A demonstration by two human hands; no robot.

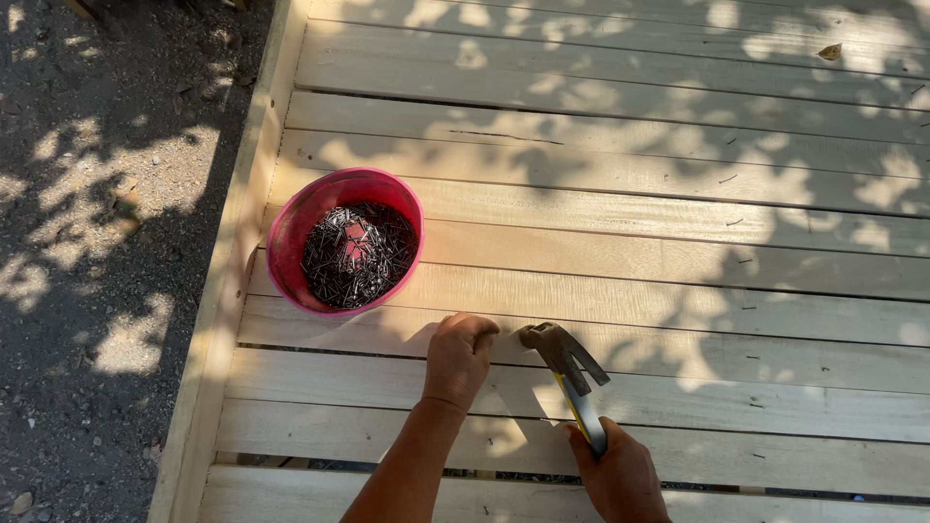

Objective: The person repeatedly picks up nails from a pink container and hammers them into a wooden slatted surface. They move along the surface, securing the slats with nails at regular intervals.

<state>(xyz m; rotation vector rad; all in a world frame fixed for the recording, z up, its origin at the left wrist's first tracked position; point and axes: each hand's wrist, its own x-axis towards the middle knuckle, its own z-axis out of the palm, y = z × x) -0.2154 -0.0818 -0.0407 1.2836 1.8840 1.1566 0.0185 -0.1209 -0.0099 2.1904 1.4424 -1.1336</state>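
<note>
My left hand [457,358] rests on a pale wooden plank [678,349], fingers pinched at the plank near the hammer's head; whether it holds a nail I cannot tell. My right hand [620,475] grips the yellow-and-grey handle of a claw hammer [567,363]. The hammer's head sits on or just above the plank, right beside my left fingertips. A pink bucket [291,254] with many dark nails [358,254] stands on the planks just up and left of my left hand.
The planks form a slatted wooden deck with narrow gaps and a raised side rail [228,291] along the left. Beyond the rail lies dark gravel ground [97,242]. A few loose nails [734,223] lie on the boards to the right.
</note>
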